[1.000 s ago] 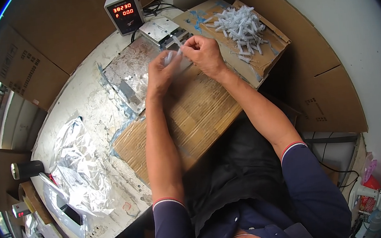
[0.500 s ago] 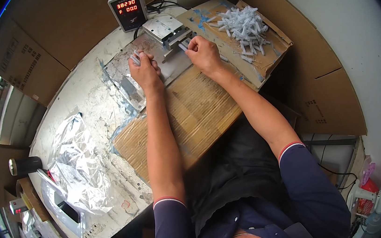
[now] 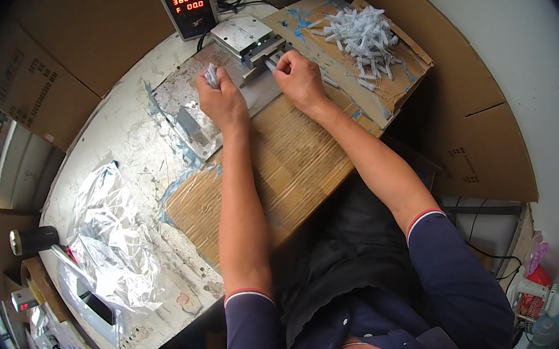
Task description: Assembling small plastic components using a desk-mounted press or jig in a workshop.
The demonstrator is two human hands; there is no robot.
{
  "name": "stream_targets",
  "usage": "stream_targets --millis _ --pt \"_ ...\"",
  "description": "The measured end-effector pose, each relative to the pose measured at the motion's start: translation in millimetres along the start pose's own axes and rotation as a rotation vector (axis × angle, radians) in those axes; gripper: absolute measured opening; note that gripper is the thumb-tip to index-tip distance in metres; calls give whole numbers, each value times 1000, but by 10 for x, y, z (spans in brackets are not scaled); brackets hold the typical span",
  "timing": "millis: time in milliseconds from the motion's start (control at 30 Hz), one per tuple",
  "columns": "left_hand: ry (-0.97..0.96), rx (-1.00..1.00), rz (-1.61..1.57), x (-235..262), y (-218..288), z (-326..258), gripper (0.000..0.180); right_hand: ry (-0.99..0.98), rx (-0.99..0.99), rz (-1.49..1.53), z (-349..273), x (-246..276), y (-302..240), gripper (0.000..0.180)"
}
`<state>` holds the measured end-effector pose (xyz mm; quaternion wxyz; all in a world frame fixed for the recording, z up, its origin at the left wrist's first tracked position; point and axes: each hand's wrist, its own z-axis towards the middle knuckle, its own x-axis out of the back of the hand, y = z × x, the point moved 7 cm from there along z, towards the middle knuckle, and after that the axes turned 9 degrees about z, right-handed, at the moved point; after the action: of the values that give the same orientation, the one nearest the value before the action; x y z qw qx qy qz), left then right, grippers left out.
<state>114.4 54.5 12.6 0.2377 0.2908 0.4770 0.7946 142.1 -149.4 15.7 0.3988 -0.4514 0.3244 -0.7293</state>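
My left hand [image 3: 224, 103] is closed around several small translucent plastic pieces [image 3: 212, 76], whose ends stick up between thumb and fingers. To its right, my right hand [image 3: 301, 84] pinches a small translucent plastic piece [image 3: 272, 64] at the front edge of a metal fixture [image 3: 243, 38]. Fingers partly cover that piece, and I cannot tell how far it sits in the fixture. A heap of similar plastic pieces [image 3: 362, 39] lies on a cardboard sheet [image 3: 358, 100] right of the fixture.
Behind the fixture stands a counter box [image 3: 189, 11] with red lit digits. A taped cardboard pad [image 3: 258, 166] lies under my forearms. Crumpled clear film [image 3: 116, 241], a phone [image 3: 97, 308] and a dark cylinder [image 3: 34, 239] are at left. Cardboard walls [image 3: 470, 94] border the right. Part of another person shows lower left.
My left hand has shifted slightly right and turned, so the pieces in it point more upright. My right hand stays at the fixture, almost unmoved.
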Motion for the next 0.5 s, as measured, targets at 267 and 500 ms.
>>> stream_targets --millis 267,500 --pt "-91 -405 258 -165 236 -171 34 23 -40 45 -25 281 -52 17" --pt "-291 -437 460 -298 316 -243 36 -103 93 -394 -119 856 174 21"
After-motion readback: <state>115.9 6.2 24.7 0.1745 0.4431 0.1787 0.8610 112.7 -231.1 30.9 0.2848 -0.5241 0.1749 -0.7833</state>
